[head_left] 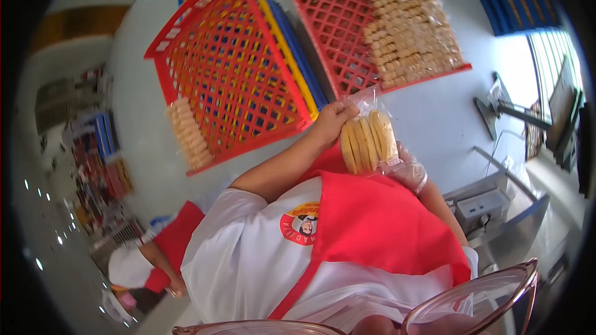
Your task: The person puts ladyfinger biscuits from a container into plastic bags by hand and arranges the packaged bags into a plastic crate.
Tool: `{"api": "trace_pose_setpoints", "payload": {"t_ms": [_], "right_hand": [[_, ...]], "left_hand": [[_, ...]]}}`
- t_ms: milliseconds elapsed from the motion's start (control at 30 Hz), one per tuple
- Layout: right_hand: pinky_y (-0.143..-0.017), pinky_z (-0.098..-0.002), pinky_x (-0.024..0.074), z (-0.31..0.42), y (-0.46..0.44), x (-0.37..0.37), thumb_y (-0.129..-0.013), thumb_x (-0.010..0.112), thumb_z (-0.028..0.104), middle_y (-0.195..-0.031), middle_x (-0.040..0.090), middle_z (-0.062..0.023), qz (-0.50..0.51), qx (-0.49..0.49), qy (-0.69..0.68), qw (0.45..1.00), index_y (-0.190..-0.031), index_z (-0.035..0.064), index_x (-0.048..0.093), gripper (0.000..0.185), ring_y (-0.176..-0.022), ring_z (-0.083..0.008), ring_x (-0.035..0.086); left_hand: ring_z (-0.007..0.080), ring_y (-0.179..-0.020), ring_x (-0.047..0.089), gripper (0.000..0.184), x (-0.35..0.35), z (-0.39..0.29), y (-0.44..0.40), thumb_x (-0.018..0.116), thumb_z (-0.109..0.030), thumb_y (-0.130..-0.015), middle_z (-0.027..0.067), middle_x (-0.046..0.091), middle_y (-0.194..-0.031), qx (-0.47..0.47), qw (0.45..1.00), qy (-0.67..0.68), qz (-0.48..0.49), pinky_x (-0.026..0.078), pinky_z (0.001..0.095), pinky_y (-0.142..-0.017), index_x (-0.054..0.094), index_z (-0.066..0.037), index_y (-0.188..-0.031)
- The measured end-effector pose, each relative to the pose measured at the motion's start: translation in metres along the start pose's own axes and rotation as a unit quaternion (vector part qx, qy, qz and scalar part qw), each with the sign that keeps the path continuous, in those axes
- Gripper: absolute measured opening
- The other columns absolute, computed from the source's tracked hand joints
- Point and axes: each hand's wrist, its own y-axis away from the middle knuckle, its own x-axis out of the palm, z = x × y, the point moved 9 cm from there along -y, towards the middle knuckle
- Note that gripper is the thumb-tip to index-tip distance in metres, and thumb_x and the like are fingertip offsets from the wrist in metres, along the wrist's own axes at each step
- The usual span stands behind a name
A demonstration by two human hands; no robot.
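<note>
A clear plastic bag of several long, pale golden bread rolls is held up in front of my red apron. My left hand, bare, pinches the bag's upper left edge, fingers closed. On the other side, my right hand wears a clear plastic glove and grips the bag's lower right side; the bag partly hides its fingers. Loose clear film stands up at the bag's top end.
A red crate ahead on the left holds a row of bagged bread. Another red crate carries many bagged breads on its right side. A monitor stand is at right. A co-worker in a red apron stands lower left.
</note>
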Motion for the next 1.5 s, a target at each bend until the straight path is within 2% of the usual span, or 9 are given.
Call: {"api": "trace_pose_setpoints", "payload": {"t_ms": [200,333,533,833,1100,1233,1300,1367,1500], "right_hand": [[-0.08,-0.0313,0.0451,0.051,-0.051,0.069,-0.067,0.073,0.017,-0.103,0.056,-0.0076,0.125,-0.12,0.241,0.955,-0.112,0.0008,0.046,0.054,-0.091,-0.0154,0.054],[-0.071,-0.0294,0.0462,0.039,-0.093,0.095,-0.068,0.067,0.008,-0.095,0.059,-0.0074,0.152,-0.006,0.446,0.882,-0.109,0.0034,0.05,0.044,-0.087,-0.0136,0.055],[-0.074,-0.0284,0.0461,0.021,-0.155,0.1,-0.069,0.061,0.002,-0.095,0.058,-0.0073,0.057,0.013,0.334,0.941,-0.109,0.0026,0.05,0.041,-0.087,-0.0151,0.057],[-0.087,-0.0277,0.0418,-0.017,-0.303,0.277,-0.069,0.058,-0.004,-0.118,0.052,-0.0121,0.085,-0.062,0.341,0.934,-0.111,0.004,0.051,0.043,-0.107,-0.0199,0.051],[-0.088,-0.0301,0.0402,-0.094,-0.398,0.529,-0.077,0.062,0.017,-0.105,0.057,-0.0033,0.172,-0.113,0.337,0.919,-0.108,0.0033,0.054,0.035,-0.101,-0.0135,0.051],[-0.082,-0.0313,0.0415,-0.231,-0.423,0.568,-0.083,0.052,0.031,-0.094,0.059,-0.007,0.293,0.048,0.207,0.932,-0.105,0.0064,0.055,0.033,-0.091,-0.0174,0.054],[-0.082,-0.0309,0.0424,-0.248,-0.415,0.572,-0.083,0.052,0.031,-0.095,0.059,-0.0074,0.311,-0.024,0.39,0.867,-0.103,0.0059,0.056,0.032,-0.091,-0.017,0.055],[-0.083,-0.03,0.0433,-0.257,-0.402,0.574,-0.081,0.055,0.028,-0.101,0.059,-0.0067,0.338,-0.142,0.623,0.691,-0.1,0.0034,0.055,0.031,-0.095,-0.015,0.056],[-0.087,-0.0332,0.0399,-0.254,-0.404,0.559,-0.085,0.043,0.04,-0.11,0.058,-0.0056,0.382,0.113,0.467,0.79,-0.115,0.0084,0.053,0.045,-0.107,-0.0219,0.051]], "left_hand": [[0.0098,-0.073,0.055,0.008,-0.061,-0.036,0.058,0.056,-0.01,-0.084,0.0011,0.057,-0.083,0.2,0.977,0.035,-0.065,0.047,0.023,-0.066,0.058,-0.004,-0.088],[0.01,-0.079,0.055,0.006,-0.121,-0.076,0.125,0.055,-0.007,-0.083,0.0018,0.056,-0.086,0.268,0.941,-0.044,-0.202,0.045,0.0236,-0.071,0.059,-0.003,-0.085],[0.013,-0.085,0.056,0.007,-0.255,-0.121,0.197,0.062,-0.005,-0.077,0.0066,0.056,-0.091,0.404,0.839,-0.24,-0.274,0.046,0.0243,-0.074,0.061,0.001,-0.082],[0.0252,-0.096,0.052,0.007,-0.453,-0.103,0.229,0.065,-0.011,-0.07,0.0066,0.059,-0.088,0.363,0.691,-0.575,-0.243,0.039,0.0398,-0.087,0.063,-0.005,-0.072],[0.0252,-0.104,0.049,0.011,-0.55,-0.035,0.281,0.07,-0.012,-0.065,0.0062,0.059,-0.091,0.248,0.765,-0.578,-0.138,0.04,0.037,-0.088,0.064,-0.006,-0.072],[0.0259,-0.097,0.05,0.016,-0.577,-0.054,0.31,0.071,-0.015,-0.063,0.0075,0.058,-0.087,0.25,0.773,-0.531,-0.241,0.042,0.0366,-0.083,0.061,-0.006,-0.07],[0.0268,-0.092,0.052,0.016,-0.592,-0.062,0.321,0.071,-0.016,-0.064,0.0085,0.057,-0.087,0.26,0.754,-0.521,-0.304,0.042,0.0363,-0.08,0.059,-0.005,-0.069],[0.0279,-0.088,0.053,0.016,-0.607,-0.07,0.329,0.07,-0.015,-0.066,0.0094,0.057,-0.088,0.257,0.746,-0.506,-0.349,0.043,0.036,-0.079,0.059,-0.005,-0.072],[0.03,-0.09,0.054,0.018,-0.608,-0.112,0.297,0.065,-0.014,-0.072,0.0112,0.057,-0.094,0.304,0.725,-0.472,-0.398,0.043,0.0382,-0.078,0.059,-0.002,-0.085]]}}
